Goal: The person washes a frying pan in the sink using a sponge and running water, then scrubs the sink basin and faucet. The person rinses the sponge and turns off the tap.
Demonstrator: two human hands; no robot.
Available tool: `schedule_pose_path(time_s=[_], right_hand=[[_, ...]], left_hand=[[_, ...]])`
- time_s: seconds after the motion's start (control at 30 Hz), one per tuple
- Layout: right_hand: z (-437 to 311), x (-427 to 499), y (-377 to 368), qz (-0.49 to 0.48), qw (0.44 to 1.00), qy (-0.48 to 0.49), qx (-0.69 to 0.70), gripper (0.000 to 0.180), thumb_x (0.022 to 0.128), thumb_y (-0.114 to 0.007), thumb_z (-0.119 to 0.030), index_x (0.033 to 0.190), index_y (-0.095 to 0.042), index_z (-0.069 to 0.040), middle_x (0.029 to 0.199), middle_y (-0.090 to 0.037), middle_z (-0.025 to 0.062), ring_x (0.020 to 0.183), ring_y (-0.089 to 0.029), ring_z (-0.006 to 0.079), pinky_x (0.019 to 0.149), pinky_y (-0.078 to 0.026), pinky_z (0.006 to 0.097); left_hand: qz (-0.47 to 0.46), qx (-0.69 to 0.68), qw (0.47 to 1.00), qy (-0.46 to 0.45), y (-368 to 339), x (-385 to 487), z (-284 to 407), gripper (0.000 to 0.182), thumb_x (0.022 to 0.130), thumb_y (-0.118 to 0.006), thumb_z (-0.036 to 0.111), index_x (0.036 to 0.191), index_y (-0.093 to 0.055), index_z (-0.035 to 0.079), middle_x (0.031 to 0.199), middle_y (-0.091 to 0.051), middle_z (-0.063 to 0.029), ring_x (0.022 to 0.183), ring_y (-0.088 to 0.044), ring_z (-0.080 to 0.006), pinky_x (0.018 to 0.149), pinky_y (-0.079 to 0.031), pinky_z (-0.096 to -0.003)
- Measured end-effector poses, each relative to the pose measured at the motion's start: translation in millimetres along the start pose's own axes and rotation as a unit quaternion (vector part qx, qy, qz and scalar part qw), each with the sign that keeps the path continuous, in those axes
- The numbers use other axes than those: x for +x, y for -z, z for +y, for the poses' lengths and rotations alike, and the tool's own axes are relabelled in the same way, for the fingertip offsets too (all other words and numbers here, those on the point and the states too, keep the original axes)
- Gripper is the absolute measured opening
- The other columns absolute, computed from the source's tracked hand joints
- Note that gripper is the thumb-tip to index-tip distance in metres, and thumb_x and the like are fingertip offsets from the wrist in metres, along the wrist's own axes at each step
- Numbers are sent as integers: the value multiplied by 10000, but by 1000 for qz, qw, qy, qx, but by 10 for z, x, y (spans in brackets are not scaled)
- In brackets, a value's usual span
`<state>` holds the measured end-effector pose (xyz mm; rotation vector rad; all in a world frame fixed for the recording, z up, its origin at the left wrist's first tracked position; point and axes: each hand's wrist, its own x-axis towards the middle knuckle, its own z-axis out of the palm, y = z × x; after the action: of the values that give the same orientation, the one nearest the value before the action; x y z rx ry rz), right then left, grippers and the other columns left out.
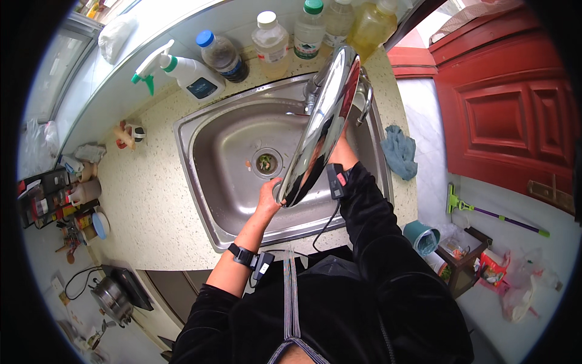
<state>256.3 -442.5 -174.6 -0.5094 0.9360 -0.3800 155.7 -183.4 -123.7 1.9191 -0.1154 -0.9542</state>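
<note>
A mirror-bright round metal vessel [325, 113], probably a stainless steel basin, is tilted up on its side over the sink. I see it nearly edge-on. My left hand [271, 194] grips its lower rim, thumb uppermost. Behind the vessel, on its right side, is my right hand [344, 152]; its fingers are hidden, so its hold does not show. Below lies the stainless steel sink [227, 182], with green scraps in the drain strainer [266, 163]. The faucet [310, 98] is partly covered by the vessel.
Along the sink's back stand a spray bottle [193, 77], a blue-capped bottle [223, 57] and several other bottles. A blue-grey cloth [399, 152] lies on the counter's right edge. A red door [504, 109] is at right. Black cables run from devices on both wrists.
</note>
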Motion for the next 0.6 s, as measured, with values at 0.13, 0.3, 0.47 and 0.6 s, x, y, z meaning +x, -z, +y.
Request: schedule_pose_path(time_s=[0.13, 0.3, 0.47, 0.6], right_hand=[[24, -300, -135, -41, 994, -95, -40, 94, 852, -514, -27, 936, -543, 3, 795, -633, 148, 560, -621, 232, 470, -507, 302], [-471, -415, -204, -23, 1000, 13, -2, 59, 822, -564, -28, 856, -595, 11, 773, -638, 125, 594, -625, 232, 486, -503, 285], [-775, -462, -109, 86, 990, 90, 72, 88, 829, -577, -59, 884, -602, 4, 771, -639, 101, 657, -632, 215, 547, -485, 259], [-780, -677, -118, 135, 981, 128, -60, 146, 840, -587, -106, 937, -583, 4, 775, -635, 82, 674, -627, 196, 534, -473, 248]], left_hand=[[-9, -31, 999, 3, -48, -12, -106, 130, 820, -581, 117, 905, -589, 19, 832, -616, -29, 767, -621, -134, 659, -490, -252], [-14, -22, 1000, 0, -53, 22, -299, 124, 822, -579, 123, 897, -582, 24, 843, -614, -32, 778, -619, -137, 666, -484, -259], [18, -57, 998, 21, -65, 53, -250, 344, 653, -683, 125, 981, -625, 38, 829, -645, -188, 808, -630, -344, 712, -488, -360], [25, -51, 998, 40, -26, -86, 74, 368, 647, -743, 143, 986, -641, 45, 827, -665, -155, 776, -647, -271, 702, -491, -339]])
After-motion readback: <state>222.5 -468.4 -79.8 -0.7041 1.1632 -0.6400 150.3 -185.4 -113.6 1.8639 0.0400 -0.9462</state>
